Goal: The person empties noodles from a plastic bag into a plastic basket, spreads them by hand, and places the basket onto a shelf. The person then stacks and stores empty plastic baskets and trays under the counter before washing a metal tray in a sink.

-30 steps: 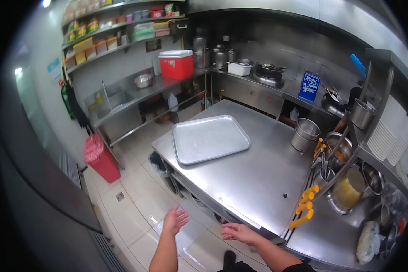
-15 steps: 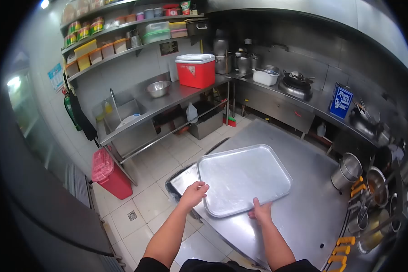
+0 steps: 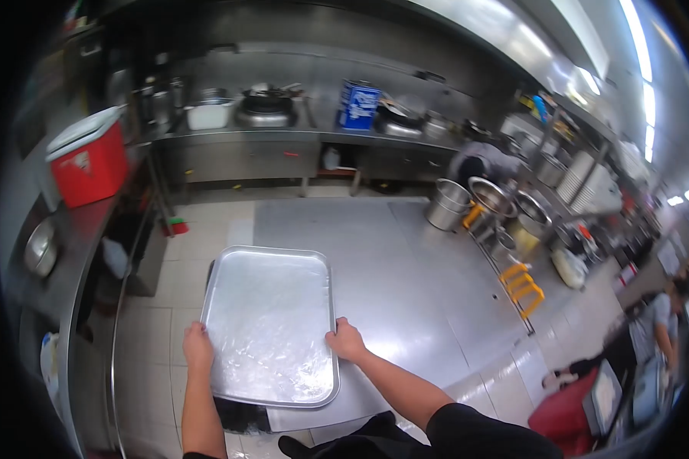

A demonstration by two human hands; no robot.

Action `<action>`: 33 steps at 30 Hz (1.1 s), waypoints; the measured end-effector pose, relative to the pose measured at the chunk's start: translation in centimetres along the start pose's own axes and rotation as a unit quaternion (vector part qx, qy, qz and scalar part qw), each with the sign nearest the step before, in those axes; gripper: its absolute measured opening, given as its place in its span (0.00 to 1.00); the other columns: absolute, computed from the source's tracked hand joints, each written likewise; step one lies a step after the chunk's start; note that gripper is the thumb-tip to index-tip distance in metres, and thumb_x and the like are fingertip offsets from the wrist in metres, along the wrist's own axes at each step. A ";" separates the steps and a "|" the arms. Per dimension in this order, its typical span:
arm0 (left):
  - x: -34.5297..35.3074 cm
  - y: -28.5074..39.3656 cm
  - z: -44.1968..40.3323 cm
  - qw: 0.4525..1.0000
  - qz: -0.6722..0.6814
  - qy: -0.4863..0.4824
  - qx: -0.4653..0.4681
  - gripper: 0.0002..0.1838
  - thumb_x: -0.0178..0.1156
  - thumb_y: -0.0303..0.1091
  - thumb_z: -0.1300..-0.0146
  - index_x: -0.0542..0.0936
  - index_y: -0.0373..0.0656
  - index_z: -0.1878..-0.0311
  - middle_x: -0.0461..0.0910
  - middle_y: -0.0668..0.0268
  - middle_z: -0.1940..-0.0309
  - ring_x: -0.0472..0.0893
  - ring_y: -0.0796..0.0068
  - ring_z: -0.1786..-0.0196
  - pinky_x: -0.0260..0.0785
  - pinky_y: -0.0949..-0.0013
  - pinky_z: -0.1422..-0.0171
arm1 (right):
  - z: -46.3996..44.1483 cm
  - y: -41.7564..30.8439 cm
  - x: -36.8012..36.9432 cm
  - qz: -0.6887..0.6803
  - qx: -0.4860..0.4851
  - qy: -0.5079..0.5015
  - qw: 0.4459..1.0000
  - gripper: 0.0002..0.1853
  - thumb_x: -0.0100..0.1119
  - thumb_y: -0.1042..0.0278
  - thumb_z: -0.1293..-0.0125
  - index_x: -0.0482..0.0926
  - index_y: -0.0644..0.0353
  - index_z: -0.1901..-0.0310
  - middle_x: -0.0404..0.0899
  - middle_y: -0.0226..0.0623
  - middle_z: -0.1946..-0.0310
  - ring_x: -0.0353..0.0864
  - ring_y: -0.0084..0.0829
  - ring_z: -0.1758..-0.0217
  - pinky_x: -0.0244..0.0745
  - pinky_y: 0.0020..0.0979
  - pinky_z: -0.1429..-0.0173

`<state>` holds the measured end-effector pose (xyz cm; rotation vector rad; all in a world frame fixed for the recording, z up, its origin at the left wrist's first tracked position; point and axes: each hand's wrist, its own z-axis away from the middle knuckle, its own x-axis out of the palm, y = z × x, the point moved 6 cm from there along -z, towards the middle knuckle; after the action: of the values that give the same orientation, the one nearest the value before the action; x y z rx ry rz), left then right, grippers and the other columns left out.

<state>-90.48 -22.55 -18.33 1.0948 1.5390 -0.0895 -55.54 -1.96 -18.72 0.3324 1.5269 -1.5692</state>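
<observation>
A shallow silver metal tray (image 3: 271,325) with rounded corners lies in front of me, at the left end of the steel table (image 3: 406,283). My left hand (image 3: 198,346) is closed around the tray's left rim. On the opposite side, my right hand (image 3: 347,340) grips the right rim, its thumb toward the top. The tray's surface shows streaks of glare and no objects on it. Whether its underside rests fully on the table is hidden.
Steel pots (image 3: 447,205) and orange-handled utensils (image 3: 522,289) line the table's right side. A red cooler (image 3: 92,164) and a metal bowl (image 3: 41,248) stand on the left counter. One person (image 3: 482,162) bends beyond the pots; another person (image 3: 644,336) is at right near a red bin (image 3: 566,413).
My view has swung to the right. The tray has turned and shifted to the table's left end. My left hand, formerly at its corner, and my right hand now hold opposite sides.
</observation>
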 end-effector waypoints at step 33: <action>-2.7 5.3 -9.5 0.447 0.849 -0.256 -0.121 0.33 0.41 0.55 0.25 0.61 0.36 0.30 0.66 0.52 0.32 0.68 0.51 0.32 0.61 0.52 0.29 | 11.7 -35.0 -16.6 0.013 -0.276 0.063 0.959 0.17 0.59 0.63 0.37 0.80 0.68 0.53 0.83 0.50 0.66 0.84 0.40 0.61 0.76 0.37 0.52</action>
<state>-94.30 -15.42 -10.53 1.6521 -0.5971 1.0530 -67.38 -11.49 18.80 0.1328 1.9741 -1.0529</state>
